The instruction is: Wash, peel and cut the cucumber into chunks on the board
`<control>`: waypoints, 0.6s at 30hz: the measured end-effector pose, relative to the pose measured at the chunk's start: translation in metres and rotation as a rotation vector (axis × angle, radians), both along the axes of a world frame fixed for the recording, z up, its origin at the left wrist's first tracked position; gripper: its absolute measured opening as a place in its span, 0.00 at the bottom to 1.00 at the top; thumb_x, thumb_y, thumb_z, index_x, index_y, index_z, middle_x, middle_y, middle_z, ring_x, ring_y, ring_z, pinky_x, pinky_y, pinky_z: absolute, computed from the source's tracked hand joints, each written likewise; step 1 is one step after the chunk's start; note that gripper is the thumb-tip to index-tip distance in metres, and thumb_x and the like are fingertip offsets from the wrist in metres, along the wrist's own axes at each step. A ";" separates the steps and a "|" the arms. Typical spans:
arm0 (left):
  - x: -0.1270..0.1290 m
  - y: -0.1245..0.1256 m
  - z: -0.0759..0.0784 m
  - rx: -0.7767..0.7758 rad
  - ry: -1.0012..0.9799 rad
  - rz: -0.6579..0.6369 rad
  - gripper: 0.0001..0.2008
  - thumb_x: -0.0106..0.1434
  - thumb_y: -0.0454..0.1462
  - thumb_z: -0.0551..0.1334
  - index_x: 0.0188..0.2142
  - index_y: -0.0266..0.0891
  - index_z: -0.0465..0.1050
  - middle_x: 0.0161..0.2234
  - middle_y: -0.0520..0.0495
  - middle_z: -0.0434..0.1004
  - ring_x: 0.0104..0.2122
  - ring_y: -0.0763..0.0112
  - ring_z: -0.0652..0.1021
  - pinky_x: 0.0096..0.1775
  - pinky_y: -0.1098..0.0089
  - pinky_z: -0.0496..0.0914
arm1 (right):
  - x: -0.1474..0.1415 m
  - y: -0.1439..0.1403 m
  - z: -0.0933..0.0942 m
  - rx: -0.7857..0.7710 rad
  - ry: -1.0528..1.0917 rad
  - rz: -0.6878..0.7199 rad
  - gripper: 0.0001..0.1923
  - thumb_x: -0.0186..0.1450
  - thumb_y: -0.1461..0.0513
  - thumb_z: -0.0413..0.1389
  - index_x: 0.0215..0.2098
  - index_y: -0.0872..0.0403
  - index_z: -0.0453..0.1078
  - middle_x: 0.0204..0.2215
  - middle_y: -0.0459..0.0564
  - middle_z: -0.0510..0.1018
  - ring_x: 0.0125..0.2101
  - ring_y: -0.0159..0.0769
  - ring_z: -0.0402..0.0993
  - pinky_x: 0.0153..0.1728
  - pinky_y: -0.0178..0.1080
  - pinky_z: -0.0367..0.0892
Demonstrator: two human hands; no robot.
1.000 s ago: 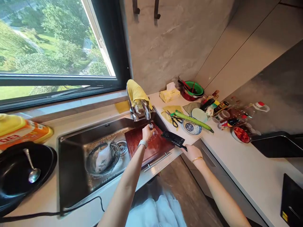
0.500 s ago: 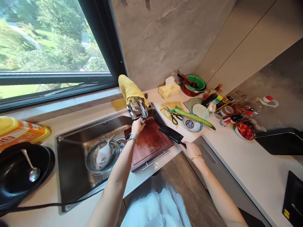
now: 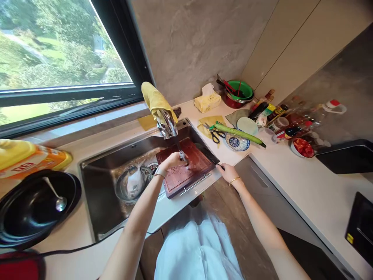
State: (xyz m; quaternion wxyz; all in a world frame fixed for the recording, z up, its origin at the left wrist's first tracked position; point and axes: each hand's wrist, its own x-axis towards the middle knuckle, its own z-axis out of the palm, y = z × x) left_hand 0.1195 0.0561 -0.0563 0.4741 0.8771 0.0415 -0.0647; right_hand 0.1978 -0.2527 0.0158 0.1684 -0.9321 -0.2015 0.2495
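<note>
My left hand (image 3: 171, 161) is closed around the pull-out faucet head (image 3: 182, 155), drawn down from the faucet (image 3: 168, 128) over the wet wooden cutting board (image 3: 178, 179). Water appears to run from it onto the board. In my right hand (image 3: 228, 173) is the handle of a black cleaver (image 3: 206, 153). Its blade lies low along the board's right side, seen nearly edge-on. The board rests across the right part of the sink (image 3: 100, 206). To its left, what looks like a pale whole fish (image 3: 136, 183) sits in a clear bowl (image 3: 120, 189) inside the sink.
Left of the sink stand a black pan (image 3: 26, 210) with a spoon (image 3: 55, 196) and a yellow-orange bottle (image 3: 35, 161). On the right counter are scissors (image 3: 215, 136), a long green gourd (image 3: 240, 134), a patterned bowl (image 3: 236, 144), a tissue box (image 3: 207, 102) and several seasoning bottles (image 3: 279, 112).
My left hand has pulled the faucet head down and away from the spout, over the board. My right hand has lowered the cleaver, and its blade has turned from broad side to nearly edge-on.
</note>
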 end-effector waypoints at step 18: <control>0.014 0.008 0.052 0.085 -0.289 0.539 0.17 0.54 0.40 0.65 0.44 0.37 0.76 0.34 0.47 0.80 0.32 0.66 0.77 0.38 0.69 0.69 | 0.012 0.094 -0.039 0.645 1.610 -0.605 0.24 0.73 0.50 0.37 0.35 0.59 0.64 0.15 0.36 0.56 0.10 0.18 0.50 0.09 0.20 0.47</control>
